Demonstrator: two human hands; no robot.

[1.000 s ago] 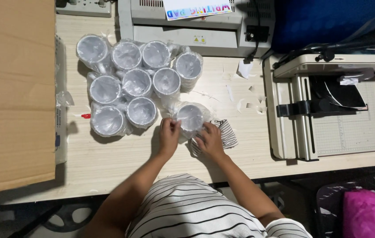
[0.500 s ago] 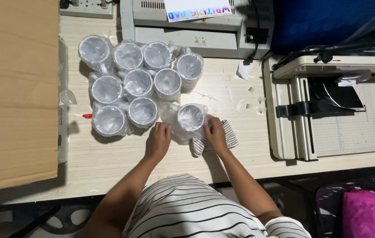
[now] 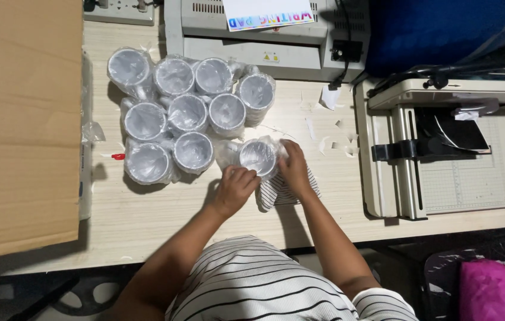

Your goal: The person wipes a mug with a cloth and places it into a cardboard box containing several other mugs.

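Note:
A white mug in a clear plastic bag (image 3: 256,157) stands upright on the light wooden table (image 3: 145,214), just right of a cluster of several similar bagged mugs (image 3: 187,113). My left hand (image 3: 234,189) grips its near left side and the plastic. On the far right side, my right hand (image 3: 294,166) holds the mug's bag. A striped cloth (image 3: 279,193) lies under my hands, partly hidden by them.
A grey laminating machine (image 3: 264,41) with a paper pad on top sits at the back. A paper trimmer (image 3: 442,154) stands to the right. A large cardboard sheet (image 3: 21,125) covers the left. Paper scraps (image 3: 324,128) lie behind my right hand. A magenta cushion (image 3: 496,291) is lower right.
Both hands have moved slightly up and right with the bagged mug, bringing it closer to the cluster. The striped cloth now shows less from under my right hand.

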